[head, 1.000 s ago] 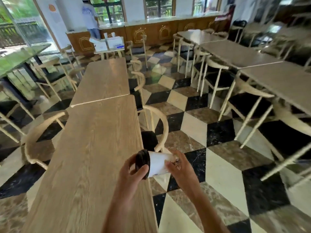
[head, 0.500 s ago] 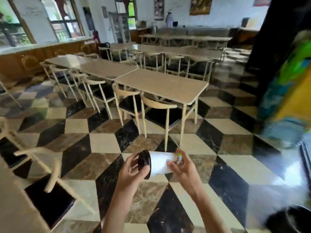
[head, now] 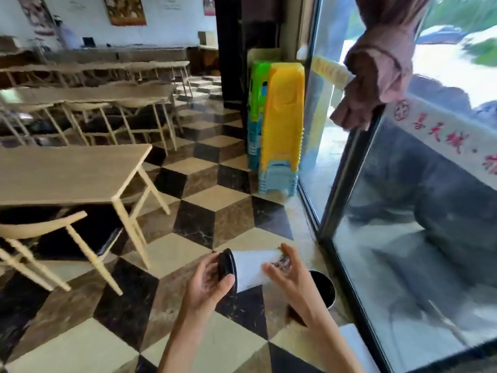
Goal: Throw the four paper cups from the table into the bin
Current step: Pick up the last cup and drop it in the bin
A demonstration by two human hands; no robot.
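Observation:
A white paper cup (head: 250,267) with a black lid lies sideways between my two hands, lid end to the left. My left hand (head: 208,282) grips the lid end; my right hand (head: 286,275) holds the bottom end with its fingertips. Whether this is one cup or a stack I cannot tell. Just right of my right hand, on the floor by the glass door, stands a dark round bin (head: 324,288), partly hidden behind my right wrist.
A glass door (head: 403,211) with a dark frame fills the right side, a tied brown curtain (head: 376,76) hanging above it. Stacked yellow and green plastic stools (head: 279,117) stand ahead. A wooden table (head: 67,173) and chairs (head: 40,232) are on the left. The floor is checkered tile.
My view has swung right, away from the tables, toward the glass door. The bin now shows next to my right hand. Both hands hold the cup as before.

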